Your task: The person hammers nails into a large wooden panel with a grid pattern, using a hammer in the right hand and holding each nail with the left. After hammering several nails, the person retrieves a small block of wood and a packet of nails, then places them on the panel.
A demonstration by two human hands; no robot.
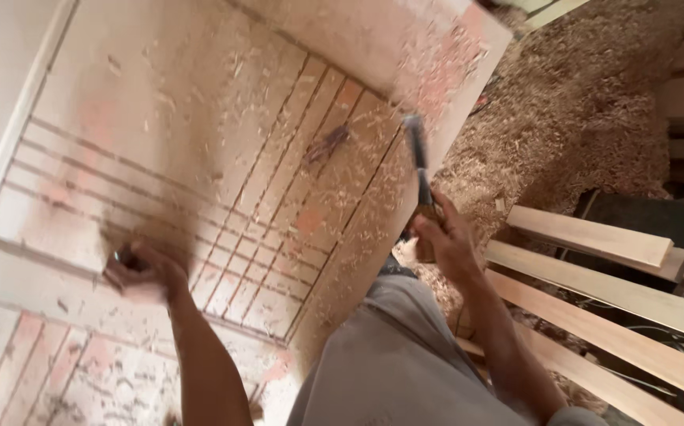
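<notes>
Work in hand: a pale wooden panel [160, 118] with cut grooves is being worked by hand; it lies tilted across the view on the surface.
Left hand [143, 272]: clenched around a small dark tool [125, 259], pressed on the panel near its lower left grooves; the tool's kind cannot be told, as the spot is blurred.
Right hand [446, 241]: closed around the handle of a hammer [418, 162], which is raised over the panel's right edge with its head uppermost.
Done so far: sets of parallel grooves [279, 205] are already cut, crossing in a grid toward the lower middle; loose shavings [358, 158] are scattered thickly over the right half.
Left, as judged: the upper part of the panel is still plain, so more cutting may remain, though this cannot be settled.
Loose item: a small dark piece [326, 144] lies on the grooves, apart from both hands.
Surroundings: a deep heap of sawdust [579, 102] covers the floor to the right, beside pale wooden slats [594, 237].
</notes>
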